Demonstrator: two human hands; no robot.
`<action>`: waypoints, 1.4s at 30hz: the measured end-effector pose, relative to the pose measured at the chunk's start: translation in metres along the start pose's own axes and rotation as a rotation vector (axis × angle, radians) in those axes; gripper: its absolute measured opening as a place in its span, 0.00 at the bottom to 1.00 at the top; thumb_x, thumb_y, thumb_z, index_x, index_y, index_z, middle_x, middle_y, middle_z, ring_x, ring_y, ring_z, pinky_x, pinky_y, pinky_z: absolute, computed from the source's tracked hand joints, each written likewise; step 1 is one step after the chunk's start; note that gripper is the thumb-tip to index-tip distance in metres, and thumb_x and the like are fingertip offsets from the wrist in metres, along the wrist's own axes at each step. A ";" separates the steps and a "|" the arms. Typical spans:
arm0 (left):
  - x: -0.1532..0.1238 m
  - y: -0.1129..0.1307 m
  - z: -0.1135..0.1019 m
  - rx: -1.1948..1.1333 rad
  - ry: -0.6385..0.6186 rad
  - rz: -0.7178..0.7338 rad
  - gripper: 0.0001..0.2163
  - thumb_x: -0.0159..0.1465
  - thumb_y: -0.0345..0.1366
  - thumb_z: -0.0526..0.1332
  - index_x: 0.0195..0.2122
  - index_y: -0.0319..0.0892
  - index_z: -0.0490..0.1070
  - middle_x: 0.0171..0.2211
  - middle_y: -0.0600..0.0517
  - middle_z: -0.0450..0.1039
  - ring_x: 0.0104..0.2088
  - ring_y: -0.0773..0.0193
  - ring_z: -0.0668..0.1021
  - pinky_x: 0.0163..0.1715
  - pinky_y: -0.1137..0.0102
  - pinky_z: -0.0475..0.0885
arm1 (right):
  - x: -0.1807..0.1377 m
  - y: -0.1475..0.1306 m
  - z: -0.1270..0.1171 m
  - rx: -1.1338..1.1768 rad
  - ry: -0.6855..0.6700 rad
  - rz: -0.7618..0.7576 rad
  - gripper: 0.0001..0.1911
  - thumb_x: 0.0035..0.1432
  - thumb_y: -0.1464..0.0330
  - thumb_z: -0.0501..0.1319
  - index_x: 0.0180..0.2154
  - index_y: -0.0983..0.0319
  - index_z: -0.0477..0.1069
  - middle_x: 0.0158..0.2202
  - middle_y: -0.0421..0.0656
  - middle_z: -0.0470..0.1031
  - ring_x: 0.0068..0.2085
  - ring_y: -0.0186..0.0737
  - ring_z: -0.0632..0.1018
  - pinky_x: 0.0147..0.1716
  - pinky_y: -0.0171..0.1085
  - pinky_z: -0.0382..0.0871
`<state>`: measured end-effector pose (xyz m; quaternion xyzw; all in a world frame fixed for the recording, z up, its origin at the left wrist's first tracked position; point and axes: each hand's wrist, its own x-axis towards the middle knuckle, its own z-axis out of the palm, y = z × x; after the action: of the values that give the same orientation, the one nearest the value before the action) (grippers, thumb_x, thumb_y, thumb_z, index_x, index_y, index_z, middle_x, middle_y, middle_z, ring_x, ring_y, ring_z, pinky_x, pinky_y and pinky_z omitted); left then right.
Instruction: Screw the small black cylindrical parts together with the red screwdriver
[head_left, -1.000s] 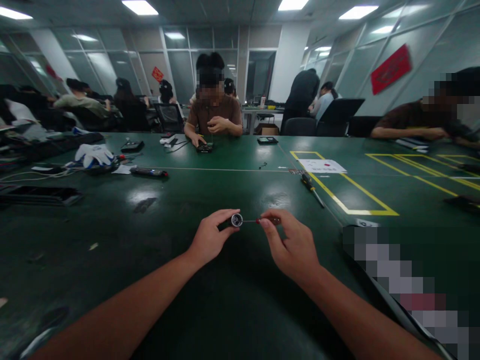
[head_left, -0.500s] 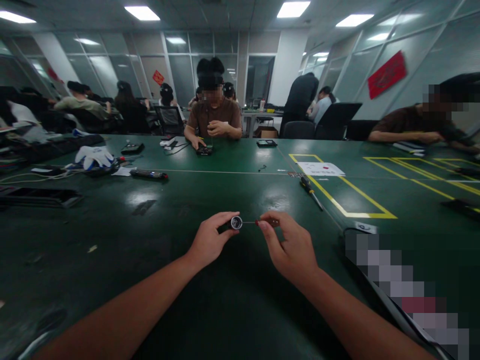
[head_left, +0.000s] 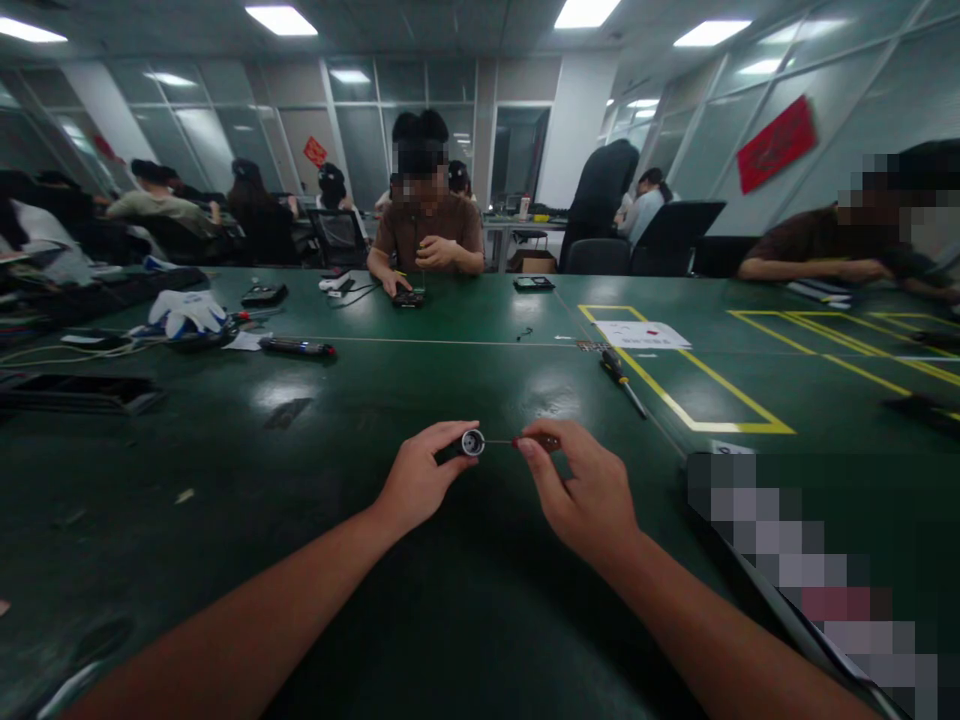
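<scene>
Between the thumb and fingers of my left hand (head_left: pixel 421 478) is a small dark cylinder (head_left: pixel 472 443) with a silvery ring around its end. That round end faces me and shows a recessed inside; its exact kind is unclear. My right hand (head_left: pixel 589 480) pinches a small screwdriver (head_left: pixel 517 442) by its reddish handle, which the fingers partly cover. Its thin shaft points left and reaches the right side of the cylinder's rim. Whether the tip touches or goes inside is too small to tell. Both hands are above the green table (head_left: pixel 360 620).
Beyond my right hand lies a larger black-and-yellow screwdriver (head_left: pixel 622 382), near a yellow tape outline and a paper sheet (head_left: pixel 643 334). A dark-edged, blurred-out object (head_left: pixel 795 580) is at right. Left are white gloves (head_left: pixel 187 313) and a pen-like tool (head_left: pixel 298 347). A co-worker (head_left: pixel 427 225) sits opposite.
Both hands keep the same grip and place. The cylinder's end looks slightly turned, and the view has shifted very little.
</scene>
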<state>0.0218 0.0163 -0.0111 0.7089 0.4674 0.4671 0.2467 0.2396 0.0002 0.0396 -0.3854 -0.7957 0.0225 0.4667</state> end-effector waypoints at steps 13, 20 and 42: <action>0.000 0.000 0.000 0.001 -0.013 0.013 0.19 0.63 0.29 0.68 0.55 0.48 0.77 0.55 0.49 0.78 0.56 0.56 0.78 0.62 0.55 0.70 | 0.001 -0.001 0.000 -0.019 -0.004 -0.016 0.05 0.69 0.67 0.58 0.43 0.58 0.72 0.35 0.43 0.79 0.35 0.41 0.80 0.37 0.39 0.73; 0.000 0.002 -0.001 0.005 -0.006 0.001 0.20 0.63 0.28 0.68 0.56 0.47 0.77 0.55 0.49 0.78 0.57 0.56 0.78 0.62 0.55 0.69 | 0.001 -0.002 -0.002 -0.031 0.001 -0.007 0.05 0.69 0.67 0.58 0.41 0.59 0.72 0.33 0.42 0.79 0.34 0.41 0.80 0.36 0.39 0.72; 0.000 -0.002 0.000 0.001 0.002 0.019 0.19 0.63 0.28 0.68 0.55 0.47 0.77 0.55 0.49 0.78 0.56 0.56 0.78 0.62 0.56 0.69 | 0.000 -0.004 -0.003 0.016 -0.034 -0.034 0.04 0.69 0.68 0.59 0.42 0.59 0.72 0.35 0.42 0.79 0.34 0.40 0.80 0.35 0.38 0.72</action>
<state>0.0209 0.0169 -0.0125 0.7129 0.4612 0.4700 0.2412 0.2395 -0.0037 0.0429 -0.3678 -0.8098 0.0276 0.4562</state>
